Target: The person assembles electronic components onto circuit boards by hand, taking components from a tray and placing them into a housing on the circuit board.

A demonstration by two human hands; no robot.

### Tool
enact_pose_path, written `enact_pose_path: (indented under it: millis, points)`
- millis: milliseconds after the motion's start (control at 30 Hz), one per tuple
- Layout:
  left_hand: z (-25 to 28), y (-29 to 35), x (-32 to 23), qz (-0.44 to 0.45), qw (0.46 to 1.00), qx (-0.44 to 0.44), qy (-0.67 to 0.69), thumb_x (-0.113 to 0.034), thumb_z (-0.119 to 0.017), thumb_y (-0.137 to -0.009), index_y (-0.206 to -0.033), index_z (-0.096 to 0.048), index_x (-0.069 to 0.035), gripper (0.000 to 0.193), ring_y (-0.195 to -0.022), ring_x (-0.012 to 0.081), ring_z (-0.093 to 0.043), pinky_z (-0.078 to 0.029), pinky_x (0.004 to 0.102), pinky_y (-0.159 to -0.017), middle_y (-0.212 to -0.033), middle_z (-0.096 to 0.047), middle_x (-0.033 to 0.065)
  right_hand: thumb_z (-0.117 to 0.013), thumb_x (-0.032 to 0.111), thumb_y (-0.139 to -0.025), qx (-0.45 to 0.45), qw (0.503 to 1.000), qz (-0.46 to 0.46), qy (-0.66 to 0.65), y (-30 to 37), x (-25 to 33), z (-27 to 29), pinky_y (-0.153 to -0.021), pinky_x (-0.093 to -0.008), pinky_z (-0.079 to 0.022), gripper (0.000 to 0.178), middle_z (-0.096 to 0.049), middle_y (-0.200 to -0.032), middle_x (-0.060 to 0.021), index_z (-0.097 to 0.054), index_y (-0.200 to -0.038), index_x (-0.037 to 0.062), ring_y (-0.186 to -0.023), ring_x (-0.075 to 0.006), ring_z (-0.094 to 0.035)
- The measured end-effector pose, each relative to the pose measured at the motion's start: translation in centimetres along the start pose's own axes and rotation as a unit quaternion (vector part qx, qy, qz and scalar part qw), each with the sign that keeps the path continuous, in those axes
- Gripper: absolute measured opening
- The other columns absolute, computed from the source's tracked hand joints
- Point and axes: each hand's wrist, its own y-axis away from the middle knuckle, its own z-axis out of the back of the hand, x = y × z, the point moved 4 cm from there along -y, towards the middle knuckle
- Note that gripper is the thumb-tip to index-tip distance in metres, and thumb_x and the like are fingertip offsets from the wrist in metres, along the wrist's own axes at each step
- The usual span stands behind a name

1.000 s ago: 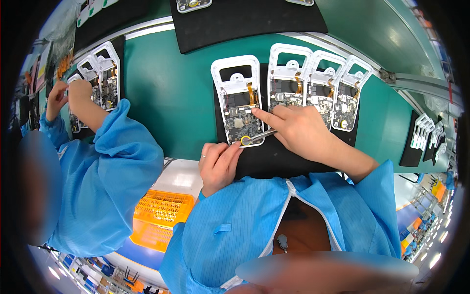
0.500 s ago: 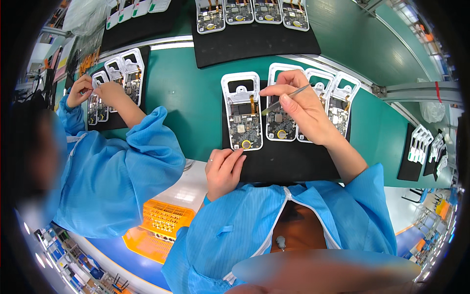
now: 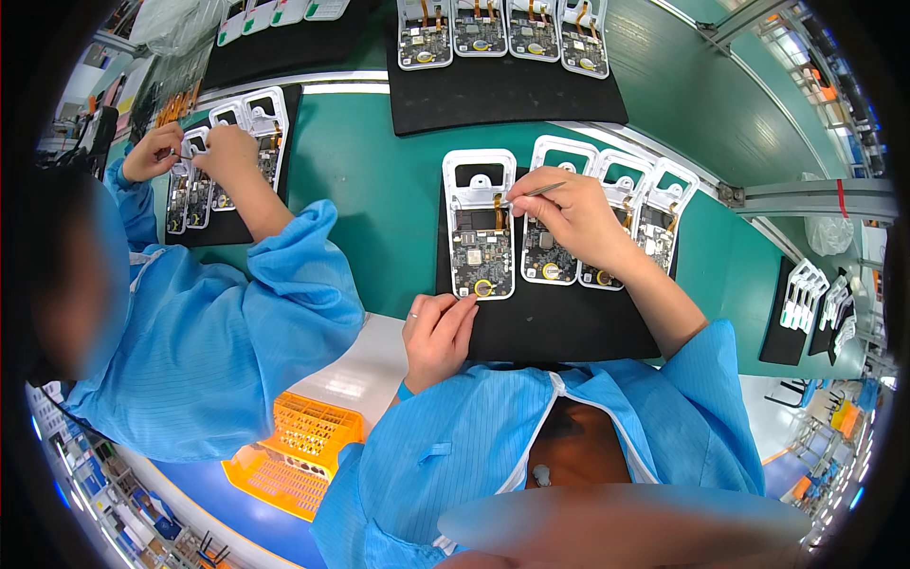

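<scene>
A white device housing [image 3: 513, 247] lies face up before me, with a dark circuit board [image 3: 469, 248], an orange flex cable [image 3: 499, 211] and a yellow-ringed coin cell [image 3: 483, 288]. My right hand [image 3: 573, 216] pinches a thin metal tool [image 3: 545, 189], perhaps tweezers. Its fingertips are at the housing's upper right edge, beside the flex cable; the tool's working tip is hidden. My left hand [image 3: 439, 339] has its fingers pressed together, their tips against the housing's bottom edge. Several similar housings [image 3: 553, 248] stand in a row to the right, partly behind my right hand and forearm.
A black mat [image 3: 545, 327] lies under the housings on the green table [image 3: 370, 190]. Farther back, another black mat [image 3: 502, 100] bears several open housings. At left, a co-worker in blue [image 3: 218, 322] handles similar units. An orange crate [image 3: 318, 427] stands below the table edge.
My right fingers have closed in around the tool, and its lower end, visible before, is now covered. The hand stays by the flex cable. My left hand keeps its place at the housing's bottom edge.
</scene>
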Motion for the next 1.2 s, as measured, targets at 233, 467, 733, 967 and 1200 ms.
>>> enact_pose_path:
  millis: [233, 467, 733, 967, 1200]
  points:
    - [0.0, 0.6, 0.8, 0.001, 1.0, -0.003, 0.006, 0.004, -0.081, -0.073, -0.096, -0.074, -0.003, 0.025, -0.074, 0.0261, -0.061, -0.047, 0.0361, -0.065, -0.088, -0.064, 0.009, -0.064, 0.009, -0.095, 0.028, 0.992, 0.069, 0.104, -0.3, 0.2, -1.9, -0.079, -0.0391, -0.055, 0.012, -0.069, -0.101, -0.013, -0.069, -0.1, -0.0005, -0.09, -0.0337, -0.068]
    - [-0.6, 0.8, 0.6, 0.004, 1.0, -0.001, 0.007, 0.004, -0.081, -0.073, -0.098, -0.075, -0.003, 0.026, -0.075, 0.0268, -0.06, -0.048, 0.0363, -0.064, -0.09, -0.064, 0.0089, -0.065, 0.009, -0.094, -0.053, 0.998, -0.021, -0.038, 0.7, -0.6, 1.1, -0.077, -0.0321, -0.055, 0.018, -0.073, -0.101, -0.0112, -0.073, -0.087, -0.0053, -0.089, -0.0233, -0.07]
    - [-2.9, 0.1, 0.3, -0.01, 1.0, -0.001, -0.02, 0.001, -0.081, -0.075, -0.098, -0.076, -0.006, 0.025, -0.074, 0.0253, -0.06, -0.048, 0.0359, -0.063, -0.089, -0.063, 0.0071, -0.065, 0.007, -0.097, -0.146, 0.987, -0.068, -0.005, 4.7, -2.6, 8.0, -0.07, -0.0279, -0.055, 0.013, -0.072, -0.098, -0.0109, -0.07, -0.099, -0.0045, -0.082, -0.0163, -0.071]
    - [-4.4, -0.6, -0.7, -0.011, 1.0, 0.005, -0.026, 0.003, -0.08, -0.075, -0.097, -0.076, -0.003, 0.023, -0.076, 0.025, -0.059, -0.048, 0.0356, -0.065, -0.089, -0.063, 0.0074, -0.065, 0.006, -0.095, -0.127, 0.989, -0.019, 0.075, 5.7, -5.9, 9.0, -0.07, -0.0311, -0.055, 0.012, -0.072, -0.098, -0.0106, -0.07, -0.095, -0.005, -0.077, -0.0202, -0.068]
    - [-4.9, -0.8, -1.7, -0.014, 0.999, 0.011, -0.028, 0.003, -0.08, -0.076, -0.098, -0.075, -0.002, 0.023, -0.077, 0.0264, -0.06, -0.049, 0.0366, -0.066, -0.089, -0.063, 0.009, -0.063, 0.006, -0.095, -0.083, 0.993, -0.001, 0.081, 5.6, -5.7, 8.8, -0.073, -0.033, -0.054, 0.011, -0.07, -0.098, -0.0104, -0.07, -0.098, -0.0028, -0.08, -0.0223, -0.068]
